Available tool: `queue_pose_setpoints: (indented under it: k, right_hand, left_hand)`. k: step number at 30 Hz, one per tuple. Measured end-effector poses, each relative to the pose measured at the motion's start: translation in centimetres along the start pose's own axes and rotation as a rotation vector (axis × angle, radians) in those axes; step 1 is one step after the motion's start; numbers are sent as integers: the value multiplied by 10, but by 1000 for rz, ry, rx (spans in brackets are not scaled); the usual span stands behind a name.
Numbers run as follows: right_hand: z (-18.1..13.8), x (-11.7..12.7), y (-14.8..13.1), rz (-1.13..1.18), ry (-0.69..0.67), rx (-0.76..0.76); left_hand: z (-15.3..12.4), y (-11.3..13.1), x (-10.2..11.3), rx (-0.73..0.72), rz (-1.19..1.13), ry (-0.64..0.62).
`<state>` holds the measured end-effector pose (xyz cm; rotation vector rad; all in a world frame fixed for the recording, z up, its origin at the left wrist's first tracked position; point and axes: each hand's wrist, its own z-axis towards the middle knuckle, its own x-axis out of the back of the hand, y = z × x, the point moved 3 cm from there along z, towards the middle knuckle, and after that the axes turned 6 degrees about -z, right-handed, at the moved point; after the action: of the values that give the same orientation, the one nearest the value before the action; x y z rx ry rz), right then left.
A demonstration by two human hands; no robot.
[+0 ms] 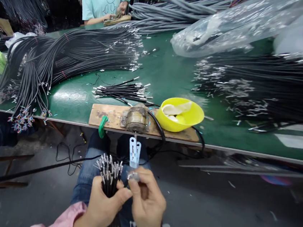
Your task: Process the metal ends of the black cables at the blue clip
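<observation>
Head view: below the near edge of the green table (pixel 166 71), bundled silver-tipped black cables (pixel 109 186) are clasped by the left hand (pixel 100 207); a translucent scrap (pixel 134 176) is pinched by the right hand (pixel 149 203). Presumably springy, light; best held below the tips (pixel 110 168).

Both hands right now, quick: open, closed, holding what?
Left hand: closed around black cables.
Right hand: pinching a small shiny piece, too blurred to identify.

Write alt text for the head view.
A person's left hand grips a bundle of black cables with silvery ends while the right hand pinches something small and shiny. Beyond, more black cables lie on a green workbench.
</observation>
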<state>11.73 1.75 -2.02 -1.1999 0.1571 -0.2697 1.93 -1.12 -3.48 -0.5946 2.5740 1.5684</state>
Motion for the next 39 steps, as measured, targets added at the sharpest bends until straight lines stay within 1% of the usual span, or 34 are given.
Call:
queue_pose_setpoints:
  k: [2,3,4,6,8,9,12,13,15,17,20,23,27,29,32,34,37,39]
  right_hand:
    - [2,2,-10,-157,89,256]
    - [4,3,-14,-199,94,362]
    - [5,3,-16,-217,69,441]
    - [6,5,-18,-202,-37,516]
    - [7,8,-17,-131,-119,483]
    - [6,11,-16,-87,-124,432]
    - [7,15,-10,9,-65,190]
    - [8,14,-7,17,-77,109]
    - [10,10,-3,26,-166,-18]
    - [13,6,0,77,-267,-97]
    - [15,5,3,190,-337,-184]
    - [15,7,2,190,-348,-195]
    - [15,13,1,107,-256,-132]
    - [15,13,4,109,-234,-159]
    - [15,11,9,183,-256,-218]
    - [15,10,9,200,-249,-226]
    - [17,9,4,141,-205,-166]
    - [18,9,-1,103,-192,-66]
  left_hand:
    - [-2,1,-1,-24,12,24]
    - [-2,2,-1,-32,15,31]
    - [-2,3,0,-38,17,37]
    - [-1,6,2,-52,19,56]
    - [1,9,4,-66,22,71]
    - [2,11,5,-72,23,78]
    - [4,11,5,-79,29,89]
    - [4,11,5,-78,33,90]
    - [5,9,5,-69,44,85]
    - [5,7,5,-52,56,69]
    - [6,10,6,-38,78,27]
    - [5,18,7,-86,110,36]
    - [3,30,4,-177,147,60]
    - [2,33,2,-196,160,42]
    - [2,35,0,-212,175,23]
    - [3,36,0,-217,178,27]
    - [4,34,0,-205,160,35]
    - [5,31,1,-175,138,31]
